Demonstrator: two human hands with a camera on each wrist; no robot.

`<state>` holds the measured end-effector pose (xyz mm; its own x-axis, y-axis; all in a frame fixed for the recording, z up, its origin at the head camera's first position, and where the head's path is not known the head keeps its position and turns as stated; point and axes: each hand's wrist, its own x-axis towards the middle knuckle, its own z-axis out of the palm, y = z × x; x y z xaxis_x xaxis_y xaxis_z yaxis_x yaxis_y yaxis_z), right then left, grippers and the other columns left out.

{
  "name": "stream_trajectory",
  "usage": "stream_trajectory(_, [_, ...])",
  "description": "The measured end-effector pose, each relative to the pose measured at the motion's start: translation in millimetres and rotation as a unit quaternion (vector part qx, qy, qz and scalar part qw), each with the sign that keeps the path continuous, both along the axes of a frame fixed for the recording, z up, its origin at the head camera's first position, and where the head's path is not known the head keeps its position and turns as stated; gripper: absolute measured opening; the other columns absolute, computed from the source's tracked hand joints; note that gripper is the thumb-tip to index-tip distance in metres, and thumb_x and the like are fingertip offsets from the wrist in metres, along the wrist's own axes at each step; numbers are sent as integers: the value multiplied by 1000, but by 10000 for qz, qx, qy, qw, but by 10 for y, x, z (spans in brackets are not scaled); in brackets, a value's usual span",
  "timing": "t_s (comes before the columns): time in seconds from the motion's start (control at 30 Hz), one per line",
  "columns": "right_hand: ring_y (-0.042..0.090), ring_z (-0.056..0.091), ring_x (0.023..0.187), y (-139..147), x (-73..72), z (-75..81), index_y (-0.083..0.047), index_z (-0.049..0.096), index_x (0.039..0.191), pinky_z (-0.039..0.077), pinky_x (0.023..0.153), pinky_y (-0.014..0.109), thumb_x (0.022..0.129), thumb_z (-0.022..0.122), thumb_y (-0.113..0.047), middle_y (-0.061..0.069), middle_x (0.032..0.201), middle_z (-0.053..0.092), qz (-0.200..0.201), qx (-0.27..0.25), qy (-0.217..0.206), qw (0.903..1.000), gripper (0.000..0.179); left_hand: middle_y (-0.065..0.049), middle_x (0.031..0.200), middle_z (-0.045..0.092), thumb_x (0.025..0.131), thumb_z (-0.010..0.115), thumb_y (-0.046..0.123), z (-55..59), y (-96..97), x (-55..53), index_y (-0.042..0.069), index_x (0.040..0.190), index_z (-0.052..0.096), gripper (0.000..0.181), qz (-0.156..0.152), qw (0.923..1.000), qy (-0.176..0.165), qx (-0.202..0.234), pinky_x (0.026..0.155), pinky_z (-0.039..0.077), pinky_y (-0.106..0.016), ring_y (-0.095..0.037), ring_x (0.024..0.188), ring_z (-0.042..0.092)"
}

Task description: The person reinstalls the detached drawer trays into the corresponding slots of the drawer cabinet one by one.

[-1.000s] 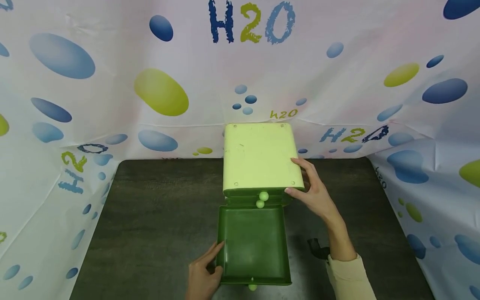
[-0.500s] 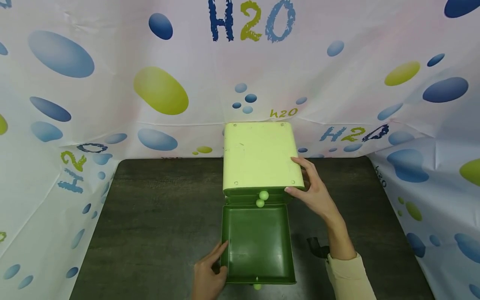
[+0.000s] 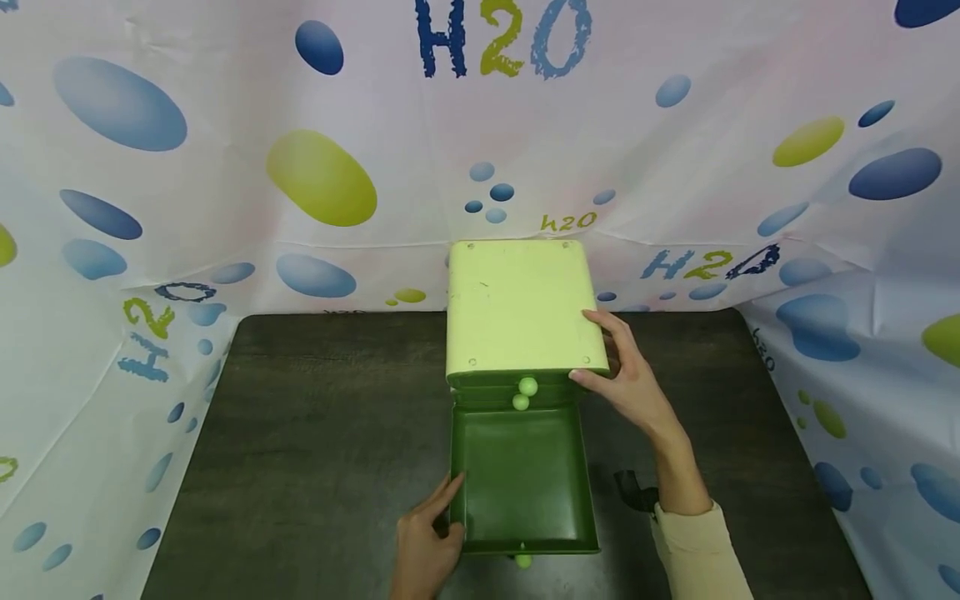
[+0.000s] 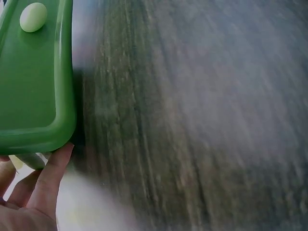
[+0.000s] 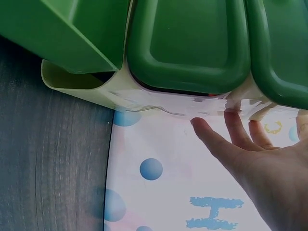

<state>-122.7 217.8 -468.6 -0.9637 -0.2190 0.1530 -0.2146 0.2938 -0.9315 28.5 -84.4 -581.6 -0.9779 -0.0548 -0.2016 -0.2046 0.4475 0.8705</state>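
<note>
A small chest of drawers (image 3: pixel 521 308), pale yellow-green with dark green drawers, stands at the back middle of the table. One green drawer (image 3: pixel 528 479) lies in front of its lowest slot, its back end at the opening. My left hand (image 3: pixel 429 540) holds this drawer by its left side wall, fingertips at the rim and thumb against the side. A round light green knob (image 4: pixel 33 17) shows on the drawer's front. My right hand (image 3: pixel 633 379) rests on the chest's right side, a finger at the top edge and the thumb at the front corner. Two drawers (image 5: pixel 190 43) sit shut in the chest.
The dark wood-look table (image 3: pixel 322 450) extends on both sides of the chest. White sheeting (image 3: pixel 225 125) with coloured spots hangs behind and at both sides. A black strap-like piece (image 3: pixel 633 492) is by the right wrist.
My left hand has moved the drawer slightly to the right and toward the chest, lining it up more with the slot. The right hand has stayed in place on the chest.
</note>
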Motion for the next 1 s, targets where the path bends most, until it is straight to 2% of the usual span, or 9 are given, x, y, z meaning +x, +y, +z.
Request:
stream_trajectory(0.17, [25, 41, 126, 2, -7, -5, -23, 31, 156, 42, 91, 30, 89, 73, -3, 1, 159, 18, 49, 34, 26, 10000, 81, -19, 142, 53, 70, 55, -14, 4, 27, 1, 28, 135, 63, 78, 28, 10000, 14, 51, 28, 26, -16, 3, 36, 12])
stream_trajectory(0.47, [26, 41, 126, 20, -19, -13, -25, 31, 155, 42, 93, 32, 89, 73, -3, 0, 160, 17, 73, -24, 33, 10000, 81, -19, 144, 51, 72, 55, -12, 15, 80, -17, 30, 136, 62, 77, 33, 10000, 20, 40, 28, 24, -16, 4, 35, 11])
stream_trajectory(0.5, [26, 41, 127, 23, -18, -13, -25, 31, 155, 42, 93, 31, 89, 73, -3, 0, 160, 17, 78, -24, 35, 10000, 81, -18, 144, 50, 72, 55, -12, 17, 91, -22, 30, 136, 62, 77, 22, 10000, 23, 37, 29, 25, -16, 4, 35, 15])
stream_trajectory(0.67, [27, 41, 128, 33, -35, 4, -25, 30, 156, 41, 93, 32, 90, 72, -3, 1, 160, 16, 110, 3, 60, 9999, 82, -17, 146, 49, 72, 56, -10, 5, 149, -66, 26, 136, 62, 75, 46, 9999, 90, -36, 31, 25, -16, -1, 36, 17])
stream_trajectory(0.7, [27, 41, 128, 34, -39, 6, -25, 30, 156, 41, 93, 32, 90, 73, -3, 1, 160, 16, 110, 6, 70, 9999, 82, -17, 146, 49, 71, 57, -10, 0, 156, -75, 26, 136, 63, 74, 62, 9998, 155, -136, 31, 26, -16, 0, 39, 25])
stream_trajectory(0.73, [27, 41, 127, 34, -43, 11, -25, 30, 156, 41, 93, 32, 90, 73, -3, 1, 160, 16, 108, 13, 86, 9999, 82, -17, 146, 50, 71, 57, -10, -4, 161, -84, 26, 135, 63, 74, 87, 9996, 185, -179, 31, 25, -16, -2, 40, 23])
stream_trajectory(0.83, [27, 41, 126, 34, -44, 16, -25, 30, 156, 42, 93, 31, 90, 72, -3, 1, 159, 18, 88, 19, 115, 9999, 82, -17, 145, 50, 70, 57, -10, -10, 166, -102, 26, 135, 64, 74, 101, 9993, 264, -236, 32, 27, -16, -2, 42, 32])
stream_trajectory(0.9, [28, 42, 125, 34, -34, 9, -25, 30, 156, 42, 93, 31, 90, 72, -3, 1, 159, 18, 97, 11, 110, 9999, 82, -16, 145, 51, 71, 57, -10, -7, 162, -101, 27, 134, 64, 74, 116, 9996, 207, -177, 32, 27, -16, -1, 41, 32])
stream_trajectory(1.0, [29, 42, 125, 27, -23, 6, -25, 29, 156, 43, 93, 31, 90, 72, -3, 2, 159, 18, 132, -14, 65, 9999, 82, -16, 143, 53, 71, 56, -11, -7, 149, -88, 29, 132, 66, 73, 145, 9998, 74, -91, 31, 26, -17, 0, 36, 17])
